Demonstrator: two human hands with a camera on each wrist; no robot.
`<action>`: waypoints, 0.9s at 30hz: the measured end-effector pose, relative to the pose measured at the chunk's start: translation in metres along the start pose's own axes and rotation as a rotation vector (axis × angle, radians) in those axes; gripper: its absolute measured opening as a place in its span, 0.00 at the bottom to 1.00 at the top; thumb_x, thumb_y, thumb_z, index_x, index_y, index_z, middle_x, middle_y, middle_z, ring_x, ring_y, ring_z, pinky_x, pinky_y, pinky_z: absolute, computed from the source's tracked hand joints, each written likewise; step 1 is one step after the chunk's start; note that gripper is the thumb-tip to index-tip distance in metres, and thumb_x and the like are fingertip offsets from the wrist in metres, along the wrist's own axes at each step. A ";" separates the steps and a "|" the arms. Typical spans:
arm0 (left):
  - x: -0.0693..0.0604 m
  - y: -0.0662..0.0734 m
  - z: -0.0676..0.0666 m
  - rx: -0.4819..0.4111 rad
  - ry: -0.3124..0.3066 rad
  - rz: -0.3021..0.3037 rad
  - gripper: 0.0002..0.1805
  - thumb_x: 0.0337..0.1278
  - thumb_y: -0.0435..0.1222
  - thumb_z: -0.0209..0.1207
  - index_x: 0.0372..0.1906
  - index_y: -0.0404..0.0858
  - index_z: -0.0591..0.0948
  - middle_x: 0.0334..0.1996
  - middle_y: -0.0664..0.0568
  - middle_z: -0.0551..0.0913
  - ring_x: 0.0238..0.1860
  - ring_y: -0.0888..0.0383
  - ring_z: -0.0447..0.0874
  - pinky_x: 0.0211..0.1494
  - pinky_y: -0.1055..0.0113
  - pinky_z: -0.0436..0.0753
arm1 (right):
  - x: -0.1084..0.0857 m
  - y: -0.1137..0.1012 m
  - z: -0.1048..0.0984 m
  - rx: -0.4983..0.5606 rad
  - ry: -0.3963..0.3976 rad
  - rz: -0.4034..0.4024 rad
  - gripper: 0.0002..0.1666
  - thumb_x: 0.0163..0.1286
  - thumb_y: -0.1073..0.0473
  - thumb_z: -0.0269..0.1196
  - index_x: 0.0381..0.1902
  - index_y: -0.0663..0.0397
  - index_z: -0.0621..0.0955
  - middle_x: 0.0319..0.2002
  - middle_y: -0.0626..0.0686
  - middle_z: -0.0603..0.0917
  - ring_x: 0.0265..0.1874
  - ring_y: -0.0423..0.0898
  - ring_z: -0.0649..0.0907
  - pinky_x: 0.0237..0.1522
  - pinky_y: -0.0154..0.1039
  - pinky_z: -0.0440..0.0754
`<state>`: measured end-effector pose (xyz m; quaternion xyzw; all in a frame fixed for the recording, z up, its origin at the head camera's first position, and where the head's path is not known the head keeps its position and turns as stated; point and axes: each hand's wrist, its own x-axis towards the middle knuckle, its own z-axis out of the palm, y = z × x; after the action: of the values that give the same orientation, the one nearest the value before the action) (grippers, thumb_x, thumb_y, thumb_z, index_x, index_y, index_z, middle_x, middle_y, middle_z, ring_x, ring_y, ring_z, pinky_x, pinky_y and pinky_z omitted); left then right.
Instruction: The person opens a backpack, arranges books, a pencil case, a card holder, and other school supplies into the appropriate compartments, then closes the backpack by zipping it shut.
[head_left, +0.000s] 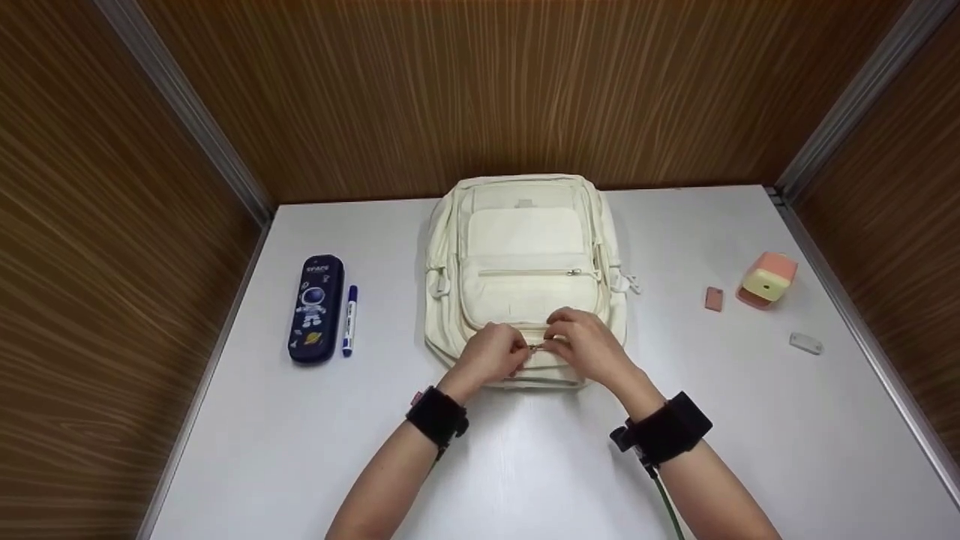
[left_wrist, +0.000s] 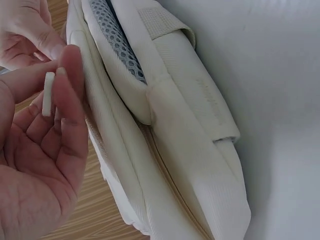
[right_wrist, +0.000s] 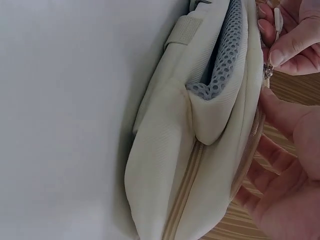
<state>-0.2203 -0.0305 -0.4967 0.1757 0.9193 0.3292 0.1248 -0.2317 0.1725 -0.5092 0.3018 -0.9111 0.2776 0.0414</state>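
My camera shows a white table. A cream bag lies near its back edge. A blue case and a pen lie by the left edge. Nearer the right edge: a pink block, a pink-yellow thing, a grey thing.

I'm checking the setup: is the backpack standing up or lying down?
Lying down: in the head view the backpack rests on the table, front pockets facing up.
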 end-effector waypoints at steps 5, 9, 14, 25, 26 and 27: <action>-0.006 -0.006 -0.004 0.068 0.046 0.005 0.09 0.62 0.36 0.61 0.28 0.41 0.87 0.13 0.64 0.77 0.15 0.68 0.74 0.27 0.69 0.75 | 0.000 -0.001 0.001 -0.014 0.026 0.017 0.05 0.62 0.59 0.71 0.32 0.55 0.86 0.45 0.55 0.84 0.44 0.57 0.83 0.50 0.53 0.76; -0.014 -0.015 -0.014 0.053 0.034 -0.018 0.08 0.61 0.36 0.61 0.30 0.41 0.88 0.14 0.62 0.78 0.16 0.67 0.76 0.27 0.68 0.76 | -0.001 -0.002 0.000 -0.029 0.038 0.005 0.06 0.61 0.59 0.71 0.32 0.55 0.85 0.45 0.56 0.85 0.44 0.57 0.83 0.50 0.52 0.77; -0.023 -0.030 -0.030 0.013 -0.024 -0.051 0.07 0.62 0.37 0.63 0.32 0.40 0.88 0.18 0.59 0.82 0.16 0.65 0.79 0.25 0.68 0.78 | -0.002 -0.004 0.000 -0.027 0.037 -0.002 0.06 0.60 0.59 0.72 0.32 0.56 0.86 0.45 0.57 0.85 0.45 0.57 0.83 0.50 0.53 0.77; -0.028 -0.056 -0.047 0.147 -0.018 -0.014 0.05 0.58 0.40 0.66 0.34 0.46 0.91 0.17 0.65 0.80 0.19 0.67 0.73 0.26 0.66 0.72 | -0.003 -0.002 0.000 -0.043 0.001 0.018 0.05 0.62 0.59 0.71 0.32 0.54 0.86 0.46 0.56 0.85 0.47 0.55 0.83 0.54 0.51 0.75; -0.028 -0.057 -0.047 0.157 -0.011 -0.007 0.05 0.57 0.40 0.67 0.33 0.46 0.91 0.17 0.65 0.79 0.19 0.67 0.72 0.25 0.66 0.71 | -0.003 -0.001 0.000 -0.041 -0.001 0.015 0.04 0.62 0.59 0.71 0.32 0.54 0.86 0.46 0.56 0.85 0.47 0.55 0.83 0.54 0.51 0.75; -0.028 -0.059 -0.048 0.170 -0.003 -0.003 0.04 0.57 0.40 0.67 0.31 0.47 0.91 0.17 0.66 0.79 0.19 0.66 0.71 0.25 0.66 0.71 | -0.004 -0.001 0.000 -0.042 -0.001 0.009 0.04 0.62 0.59 0.71 0.32 0.54 0.86 0.46 0.56 0.85 0.48 0.55 0.83 0.55 0.52 0.75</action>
<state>-0.2259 -0.1113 -0.4952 0.1847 0.9441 0.2493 0.1113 -0.2281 0.1736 -0.5094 0.2968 -0.9181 0.2586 0.0462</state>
